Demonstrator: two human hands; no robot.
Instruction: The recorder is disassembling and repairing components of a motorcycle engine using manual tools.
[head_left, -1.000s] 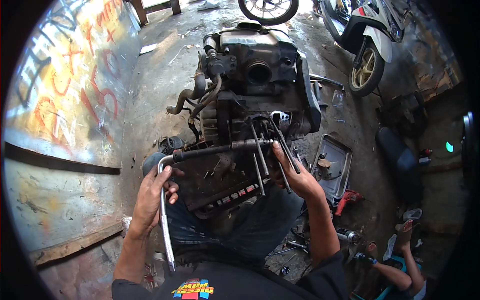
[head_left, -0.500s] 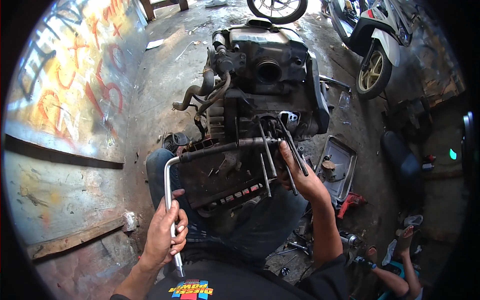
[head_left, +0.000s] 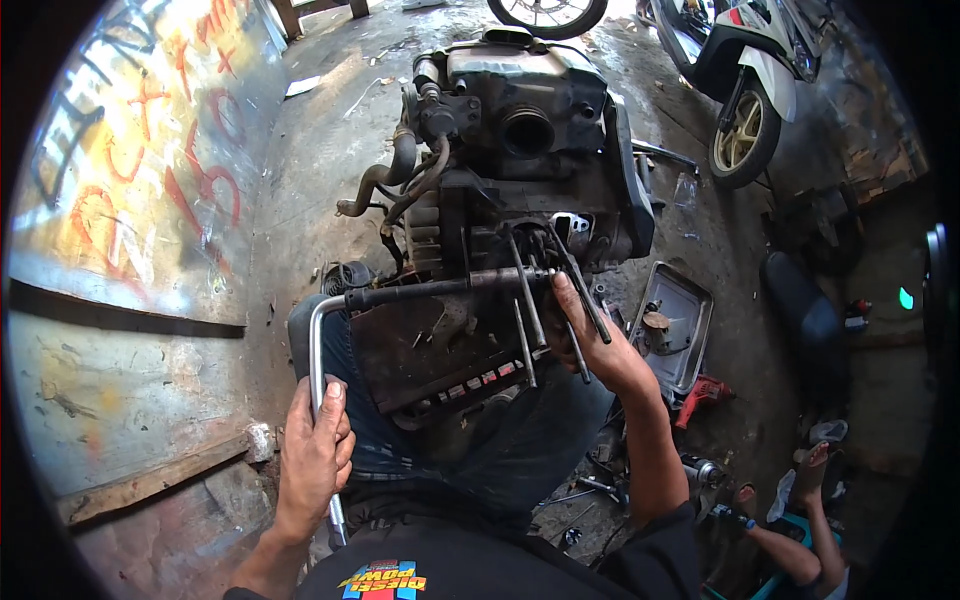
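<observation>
My left hand (head_left: 318, 455) is wrapped around the bare silver handle of an L-shaped socket wrench (head_left: 318, 350). From its bend, the wrench's dark-sleeved shaft runs right to the engine (head_left: 540, 175). My right hand (head_left: 608, 355) is closed at the far end of that shaft. Its thumb lies on the tip, while its other fingers are partly hidden behind several long metal studs (head_left: 528, 345) jutting from the engine toward me. Where the wrench tip seats is hard to make out. The greasy engine lies on the floor in front of me.
A metal tray (head_left: 685, 350) with parts in it sits right of the engine, with a red power tool (head_left: 703, 400) beside it. Scattered tools lie nearer me. A scooter (head_left: 755, 110) stands at the far right; a painted metal panel (head_left: 150, 170) borders the left. Another person's legs (head_left: 800, 550) show lower right.
My left hand and the wrench handle have shifted a little to the left, and the handle stands more upright. My right hand stays at the shaft's end. The whole view has moved slightly.
</observation>
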